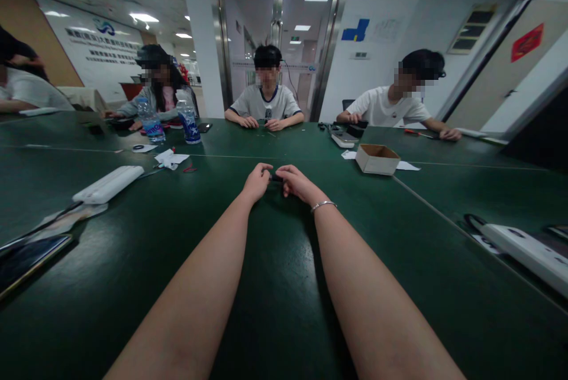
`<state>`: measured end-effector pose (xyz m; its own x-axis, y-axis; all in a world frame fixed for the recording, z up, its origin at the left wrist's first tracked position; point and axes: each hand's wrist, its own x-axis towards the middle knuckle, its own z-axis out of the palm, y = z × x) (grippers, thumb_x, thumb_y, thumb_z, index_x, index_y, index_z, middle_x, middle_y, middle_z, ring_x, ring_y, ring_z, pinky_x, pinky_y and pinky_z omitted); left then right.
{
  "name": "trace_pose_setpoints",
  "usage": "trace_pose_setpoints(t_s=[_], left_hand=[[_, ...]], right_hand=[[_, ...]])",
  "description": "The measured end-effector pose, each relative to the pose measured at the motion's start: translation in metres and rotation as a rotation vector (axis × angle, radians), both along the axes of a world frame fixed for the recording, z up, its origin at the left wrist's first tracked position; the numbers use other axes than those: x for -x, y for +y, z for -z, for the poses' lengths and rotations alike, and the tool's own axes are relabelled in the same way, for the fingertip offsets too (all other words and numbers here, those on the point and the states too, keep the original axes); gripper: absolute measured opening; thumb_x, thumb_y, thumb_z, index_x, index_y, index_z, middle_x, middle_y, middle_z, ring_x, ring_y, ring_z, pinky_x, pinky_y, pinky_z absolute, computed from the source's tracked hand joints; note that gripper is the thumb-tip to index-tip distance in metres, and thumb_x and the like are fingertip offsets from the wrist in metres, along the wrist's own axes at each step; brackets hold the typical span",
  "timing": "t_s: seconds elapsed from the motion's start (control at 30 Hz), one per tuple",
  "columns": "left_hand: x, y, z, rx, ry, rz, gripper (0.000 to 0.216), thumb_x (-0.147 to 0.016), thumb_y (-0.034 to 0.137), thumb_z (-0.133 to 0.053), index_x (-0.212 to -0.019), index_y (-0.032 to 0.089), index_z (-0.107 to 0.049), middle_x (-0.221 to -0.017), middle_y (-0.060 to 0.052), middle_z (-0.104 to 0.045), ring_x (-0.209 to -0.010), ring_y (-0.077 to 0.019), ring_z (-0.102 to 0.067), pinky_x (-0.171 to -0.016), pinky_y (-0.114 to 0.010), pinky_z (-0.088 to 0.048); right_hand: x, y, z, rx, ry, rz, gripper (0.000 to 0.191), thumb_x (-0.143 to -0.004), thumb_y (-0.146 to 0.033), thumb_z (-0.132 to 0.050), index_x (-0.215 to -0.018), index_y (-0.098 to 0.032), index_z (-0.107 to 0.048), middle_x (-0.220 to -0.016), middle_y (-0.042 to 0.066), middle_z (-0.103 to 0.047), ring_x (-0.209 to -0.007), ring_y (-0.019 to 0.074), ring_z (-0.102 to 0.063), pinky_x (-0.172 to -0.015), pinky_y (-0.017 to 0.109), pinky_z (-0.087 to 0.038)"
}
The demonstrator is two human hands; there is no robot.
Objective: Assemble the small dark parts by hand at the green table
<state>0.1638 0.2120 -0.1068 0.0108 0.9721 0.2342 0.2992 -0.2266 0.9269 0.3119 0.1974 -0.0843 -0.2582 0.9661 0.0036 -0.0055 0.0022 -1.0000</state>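
Both my arms reach forward over the green table. My left hand has its fingers closed on the left end of a small dark object. From the other side, my right hand pinches the same object, and a bracelet circles that wrist. The dark piece is short and narrow, mostly covered by my fingertips, so I cannot make out its kind. It is held close to the tabletop; whether it touches the surface I cannot tell.
To the left lie a white power strip and a phone. Two bottles stand farther back. A cardboard box sits right of my hands, another power strip at far right. Several people sit around the table.
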Motion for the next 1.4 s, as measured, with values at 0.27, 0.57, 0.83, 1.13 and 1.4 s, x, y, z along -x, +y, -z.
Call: trace_pose_setpoints(t_s=[0.27,0.57,0.83,1.13,1.4], left_hand=[[0.0001,-0.0012,-0.0016,0.009,-0.013,-0.008,0.027,-0.087,0.017,-0.040,-0.107,0.017,-0.058,-0.069,0.000,-0.053,-0.057,-0.0111,-0.048,-0.057,-0.023,-0.036],[0.0018,0.0035,0.0040,0.008,-0.017,0.001,0.026,-0.086,0.021,-0.044,-0.107,0.019,-0.059,-0.068,0.001,-0.055,-0.056,-0.0113,-0.048,-0.057,-0.023,-0.037],[0.0011,0.0014,0.0013,0.005,0.012,0.001,0.027,-0.088,0.019,-0.041,-0.109,0.017,-0.059,-0.065,0.001,-0.052,-0.055,-0.0112,-0.047,-0.054,-0.023,-0.034],[0.0021,0.0037,0.0044,-0.002,0.023,-0.001,0.028,-0.089,0.020,-0.040,-0.109,0.017,-0.058,-0.064,0.001,-0.052,-0.055,-0.0117,-0.048,-0.054,-0.023,-0.034],[0.0020,0.0029,0.0036,-0.001,0.022,-0.011,0.027,-0.088,0.021,-0.042,-0.108,0.019,-0.059,-0.068,0.000,-0.055,-0.056,-0.0115,-0.048,-0.055,-0.023,-0.035]], right_hand=[[-0.0005,-0.0021,-0.0027,0.041,0.032,0.014,0.021,-0.080,-0.013,-0.062,-0.094,-0.020,-0.048,-0.050,-0.011,-0.044,-0.035,0.0070,-0.040,-0.041,0.022,-0.053],[0.0000,-0.0017,-0.0011,0.017,0.025,0.027,0.024,-0.079,-0.015,-0.068,-0.093,-0.020,-0.050,-0.052,-0.011,-0.043,-0.036,0.0053,-0.040,-0.042,0.022,-0.055],[0.0004,-0.0042,-0.0042,0.031,0.017,0.015,0.009,-0.087,-0.013,-0.057,-0.092,-0.019,-0.051,-0.054,-0.008,-0.046,-0.037,0.0057,-0.040,-0.041,0.021,-0.054],[0.0011,-0.0045,-0.0036,0.026,0.016,0.038,0.009,-0.086,-0.013,-0.057,-0.090,-0.018,-0.051,-0.051,-0.009,-0.043,-0.035,0.0059,-0.038,-0.040,0.022,-0.053],[-0.0014,-0.0003,0.0003,0.018,0.050,0.036,0.011,-0.087,-0.023,-0.059,-0.094,-0.020,-0.050,-0.053,-0.010,-0.044,-0.033,0.0048,-0.034,-0.041,0.024,-0.054]])
